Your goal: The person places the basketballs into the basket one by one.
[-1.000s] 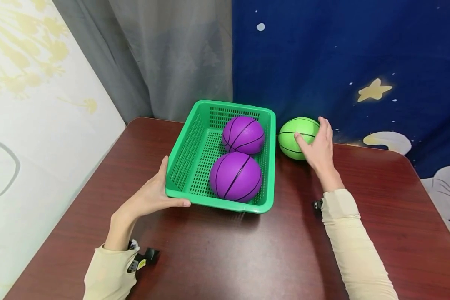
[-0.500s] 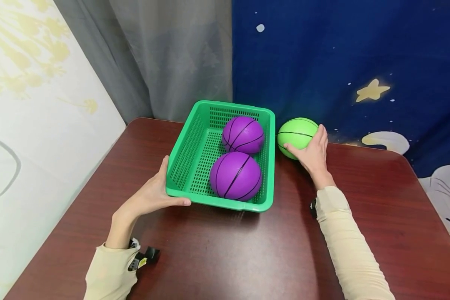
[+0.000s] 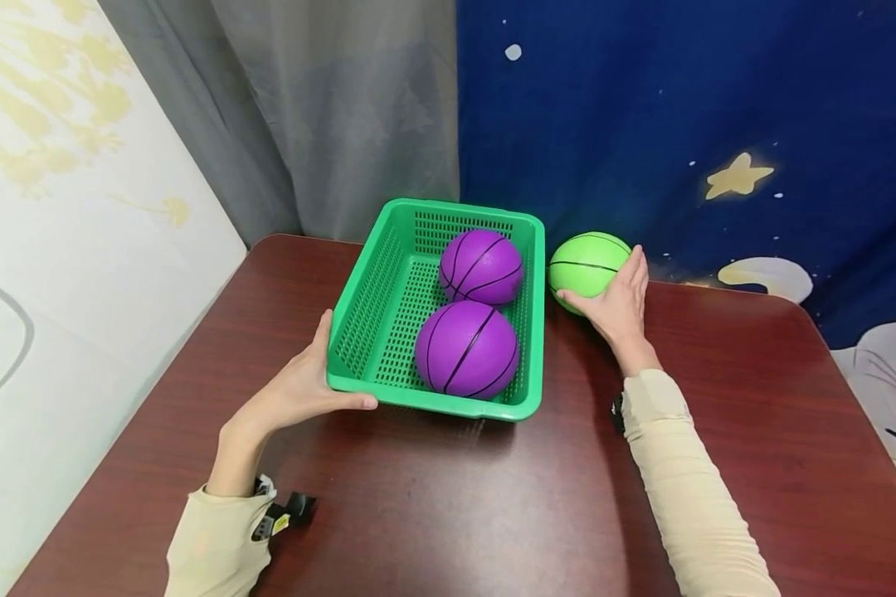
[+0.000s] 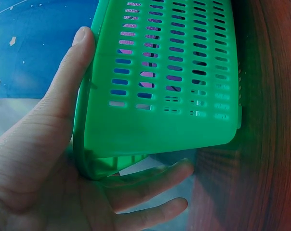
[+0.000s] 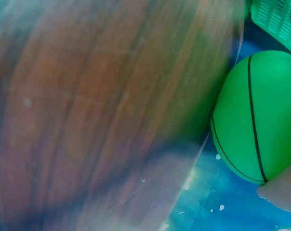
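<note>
A green plastic basket [image 3: 347, 315] with slotted walls stands on the table, holding two purple toy basketballs, one [image 3: 481, 267] at the back and one [image 3: 466, 350] in front. My left hand [image 3: 299, 390] holds its front left corner. In the left wrist view the thumb lies along the rim and the fingers [image 4: 145, 190] reach around the corner. Just right of the basket sits a light green toy basketball [image 3: 584, 267]. My right hand [image 3: 621, 305] grips that ball, thumb at its front and fingers on its right side. The right wrist view shows only a bit of this hand beside the ball [image 5: 261, 115].
The dark red wooden table [image 3: 448, 497] ends at the back against a grey curtain [image 3: 358, 108] and a blue curtain [image 3: 605, 108] with printed stars. A white patterned wall [image 3: 82, 249] borders the left side. Black wrist cameras show at both sleeves.
My right hand has moved slightly left and down around the green ball, its thumb now lower on the ball's front. The left hand keeps its place on the basket corner.
</note>
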`<state>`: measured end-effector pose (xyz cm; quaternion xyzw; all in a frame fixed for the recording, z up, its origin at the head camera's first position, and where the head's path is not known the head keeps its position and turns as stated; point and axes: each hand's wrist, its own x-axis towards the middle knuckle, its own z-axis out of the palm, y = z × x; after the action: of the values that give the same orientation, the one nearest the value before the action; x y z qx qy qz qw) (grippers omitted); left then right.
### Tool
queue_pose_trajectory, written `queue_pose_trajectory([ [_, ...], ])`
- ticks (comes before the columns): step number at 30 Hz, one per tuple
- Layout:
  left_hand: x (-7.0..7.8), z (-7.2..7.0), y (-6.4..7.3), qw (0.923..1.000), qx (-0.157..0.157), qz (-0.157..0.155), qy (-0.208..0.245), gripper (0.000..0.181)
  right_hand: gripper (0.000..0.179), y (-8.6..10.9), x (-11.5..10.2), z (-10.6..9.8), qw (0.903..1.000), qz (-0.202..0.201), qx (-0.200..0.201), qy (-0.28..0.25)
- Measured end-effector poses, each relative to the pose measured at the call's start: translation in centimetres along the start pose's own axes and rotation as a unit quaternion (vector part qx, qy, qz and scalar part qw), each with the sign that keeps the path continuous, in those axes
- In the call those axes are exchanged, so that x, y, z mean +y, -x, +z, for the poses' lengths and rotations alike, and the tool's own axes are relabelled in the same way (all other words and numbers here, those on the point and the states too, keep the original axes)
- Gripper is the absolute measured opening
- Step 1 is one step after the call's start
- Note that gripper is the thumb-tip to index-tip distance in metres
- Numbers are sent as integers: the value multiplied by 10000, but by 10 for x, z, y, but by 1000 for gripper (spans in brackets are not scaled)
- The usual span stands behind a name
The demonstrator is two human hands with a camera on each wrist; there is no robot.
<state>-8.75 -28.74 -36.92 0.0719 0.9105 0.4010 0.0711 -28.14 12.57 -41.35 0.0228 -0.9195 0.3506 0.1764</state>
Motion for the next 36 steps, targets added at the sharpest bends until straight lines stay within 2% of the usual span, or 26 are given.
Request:
queue_pose_trajectory([
  [5, 0, 0, 0, 10000, 0, -46, 7, 130, 131, 0, 0, 2, 10000, 82, 22, 32],
  [17, 1, 1, 0, 10000, -47, -59, 19, 130, 118, -4, -5, 8, 9986, -170, 502, 90],
  [24, 0, 1, -1, 10000, -1, -75, 29, 130, 115, -3, -5, 9, 9976, -156, 678, -34],
  [31, 1, 1, 1, 9996, -7, -285, -80, 132, 113, -3, -1, 11, 9965, -190, 790, -179],
  [36, 1, 1, 0, 9998, -16, -206, -14, 131, 112, -4, 1, 10, 9960, -141, 860, -202],
])
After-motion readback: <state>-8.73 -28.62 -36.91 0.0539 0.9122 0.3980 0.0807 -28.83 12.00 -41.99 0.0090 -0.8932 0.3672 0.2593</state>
